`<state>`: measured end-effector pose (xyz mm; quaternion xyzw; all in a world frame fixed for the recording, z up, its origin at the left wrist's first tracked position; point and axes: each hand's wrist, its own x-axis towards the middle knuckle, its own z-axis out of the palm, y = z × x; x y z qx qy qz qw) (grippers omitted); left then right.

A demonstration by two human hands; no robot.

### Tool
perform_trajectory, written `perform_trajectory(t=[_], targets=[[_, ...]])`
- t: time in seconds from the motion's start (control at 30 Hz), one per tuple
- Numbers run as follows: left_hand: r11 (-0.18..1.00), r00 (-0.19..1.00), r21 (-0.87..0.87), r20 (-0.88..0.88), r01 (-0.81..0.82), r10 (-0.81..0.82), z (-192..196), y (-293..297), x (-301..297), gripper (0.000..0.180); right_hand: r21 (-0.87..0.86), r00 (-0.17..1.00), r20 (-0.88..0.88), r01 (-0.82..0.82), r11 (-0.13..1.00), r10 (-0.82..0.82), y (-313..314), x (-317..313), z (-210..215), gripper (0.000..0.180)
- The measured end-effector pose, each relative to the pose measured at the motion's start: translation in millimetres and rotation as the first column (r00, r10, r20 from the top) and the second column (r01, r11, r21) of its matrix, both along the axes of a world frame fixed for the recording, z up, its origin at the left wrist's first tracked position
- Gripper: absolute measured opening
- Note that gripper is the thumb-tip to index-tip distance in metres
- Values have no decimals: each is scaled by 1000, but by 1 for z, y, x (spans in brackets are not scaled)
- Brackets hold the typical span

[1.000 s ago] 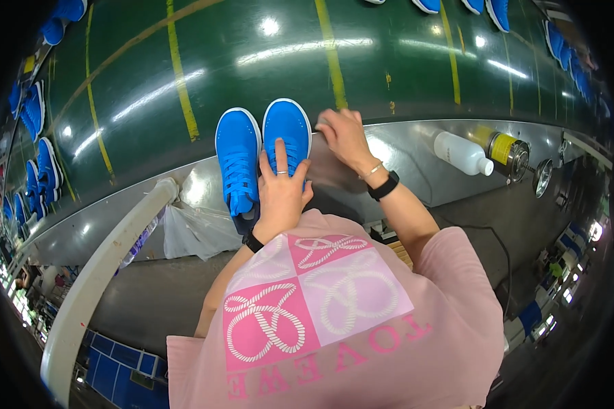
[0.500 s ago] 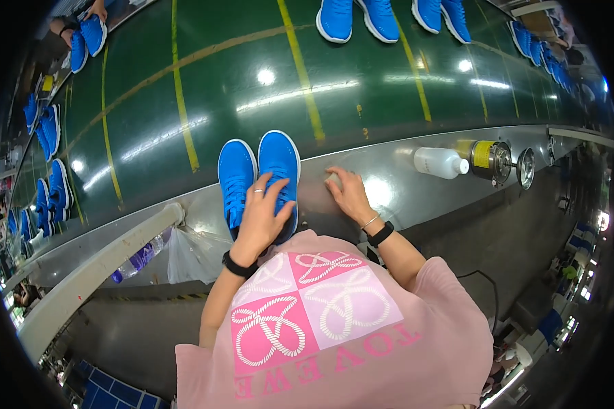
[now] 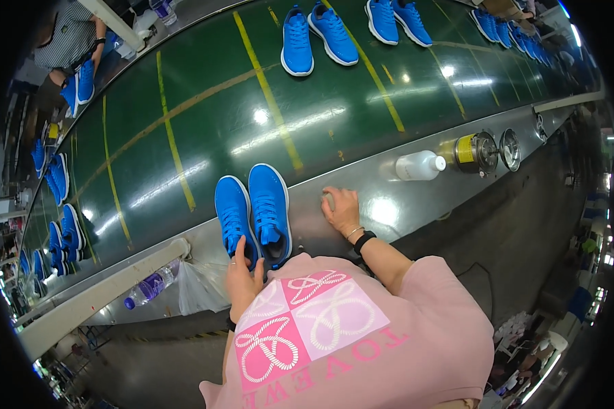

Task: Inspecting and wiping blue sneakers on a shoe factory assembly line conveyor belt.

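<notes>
Blue shoes (image 3: pixel 267 204) straddle green belt (image 3: pixel 211 146) and steel ledge (image 3: pixel 382 215), presumably for easy reach; left hand (image 3: pixel 243 281), fingers loosely spread, touches the left one near its opening; right hand (image 3: pixel 342 210) curls at the ledge, whether pinching anything, can't tell!

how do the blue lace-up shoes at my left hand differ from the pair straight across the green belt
The near blue lace-up pair points its toes away from you; the far blue lace-up pair points its toes toward you. The near pair overlaps the metal ledge; the far pair stands on the green belt. Your left hand is at the near pair; no hand is at the far pair. Both have white soles.
</notes>
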<state>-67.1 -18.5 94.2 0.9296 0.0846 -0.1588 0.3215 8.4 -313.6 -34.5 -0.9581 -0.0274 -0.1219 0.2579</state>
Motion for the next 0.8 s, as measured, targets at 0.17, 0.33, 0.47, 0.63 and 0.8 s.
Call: perform_trajectory(t=[0.17,0.33,0.47,0.63,0.8], targets=[[995,998,96,-45,42,-38,-9,-11,18,73,9,997,74,-19,1000,18,-1,4,1,21],[999,999,49,-40,4,-2,-34,-21,44,75,-58,996,86,21,998,-16,-4,3,-6,20],[994,1000,105,12,5,-6,-30,-15,60,69,-52,998,58,24,998,-21,-2,0,-2,19],[992,971,-119,228,-48,74,-50,39,97,74,-85,995,103,23,996,-14,3,-3,-4,22],[991,882,-134,463,-30,89,-44,68,188,74,-36,997,69,-17,999,19,2,-8,3,22]])
